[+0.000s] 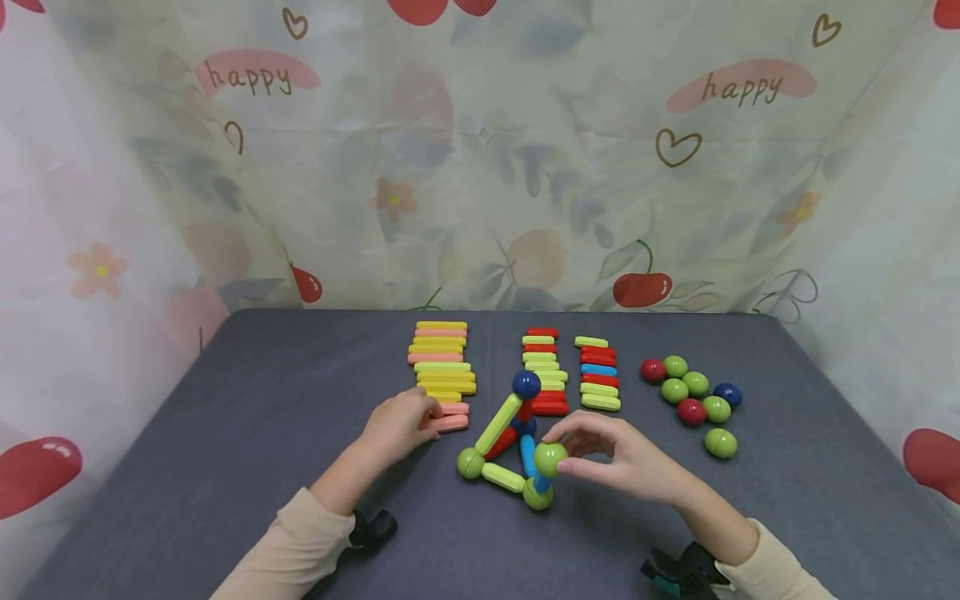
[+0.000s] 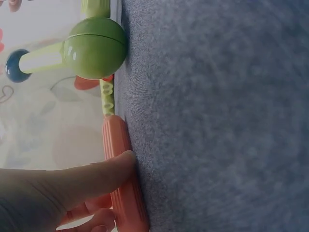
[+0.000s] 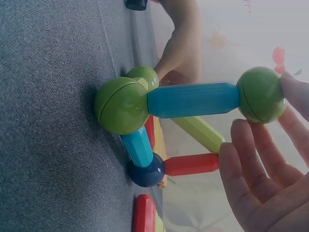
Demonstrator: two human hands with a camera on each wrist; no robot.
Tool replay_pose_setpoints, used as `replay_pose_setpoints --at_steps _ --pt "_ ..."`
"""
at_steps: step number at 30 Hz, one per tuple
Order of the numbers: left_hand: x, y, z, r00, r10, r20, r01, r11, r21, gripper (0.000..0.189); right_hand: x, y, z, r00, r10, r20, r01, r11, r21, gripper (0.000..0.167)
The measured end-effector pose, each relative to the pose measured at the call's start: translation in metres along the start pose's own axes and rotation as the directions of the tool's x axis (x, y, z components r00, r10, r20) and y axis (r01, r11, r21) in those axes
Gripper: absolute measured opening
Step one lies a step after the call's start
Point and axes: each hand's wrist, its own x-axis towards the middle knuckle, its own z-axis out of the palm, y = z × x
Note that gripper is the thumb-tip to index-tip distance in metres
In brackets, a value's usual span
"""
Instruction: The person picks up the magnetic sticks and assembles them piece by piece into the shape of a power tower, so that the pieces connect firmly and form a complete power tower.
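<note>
At the near end of the left column of rods, my left hand point(image 1: 399, 423) pinches a pink rod point(image 1: 447, 423) between thumb and fingers. The left wrist view shows the thumb across this ridged rod point(image 2: 124, 193), which lies on the cloth. A frame of rods and balls stands before me, with a navy ball point(image 1: 527, 384) at its top and a green ball point(image 1: 470, 463) at its left corner. My right hand point(image 1: 618, 454) holds the green ball point(image 3: 262, 95) that tops an upright blue rod point(image 3: 193, 100). That rod rises from another green ball point(image 3: 122, 105) on the table.
Behind the frame lie a column of red and light-green rods point(image 1: 540, 358) and a shorter column with a blue rod point(image 1: 598, 370). Loose green, red and navy balls point(image 1: 695, 384) sit to the right on the dark table point(image 1: 247, 400). A patterned curtain point(image 1: 480, 167) hangs behind.
</note>
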Motion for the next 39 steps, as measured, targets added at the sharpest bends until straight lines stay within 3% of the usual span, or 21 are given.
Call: replay_pose_setpoints --at_steps 5,8,11,19,24,27,34,39 --pt "0.000 -0.001 -0.003 1.000 -0.002 -0.006 0.002 0.999 -0.033 0.011 0.000 0.000 0.000 1.000 0.010 0.004 -0.010 1.000 0.000 0.022" --pt "-0.002 -0.002 -0.009 1.000 0.003 -0.031 -0.008 0.990 -0.142 0.009 0.000 0.001 -0.001 1.000 0.010 0.007 -0.010 1.000 0.002 0.022" --pt "-0.006 -0.001 -0.018 0.999 0.007 -0.053 -0.022 0.960 -0.280 0.008 0.000 0.001 -0.001 1.000 0.010 0.010 -0.010 1.000 0.005 0.023" --pt "-0.019 0.022 -0.033 0.994 0.039 -0.106 -0.094 0.809 -0.581 0.023 0.001 0.000 -0.001 1.000 0.011 0.012 -0.011 1.000 0.009 0.023" --pt "-0.024 0.041 -0.031 0.990 0.079 -0.117 -0.139 0.687 -0.714 0.029 0.001 0.000 -0.001 1.000 0.020 0.010 -0.020 1.000 0.009 0.023" --pt "-0.024 0.051 -0.025 0.989 0.105 -0.100 -0.144 0.641 -0.753 0.031 0.001 0.000 -0.001 1.000 0.023 0.009 -0.023 1.000 0.010 0.023" --pt "-0.019 0.068 -0.007 0.987 0.097 -0.127 -0.159 0.622 -0.766 0.029 0.001 0.001 0.000 1.000 0.017 0.008 -0.017 1.000 0.006 0.023" --pt "-0.018 0.074 0.002 0.978 0.120 -0.171 -0.207 0.659 -0.723 0.026 0.002 0.000 0.001 1.000 0.010 0.001 -0.010 1.000 0.004 0.023"
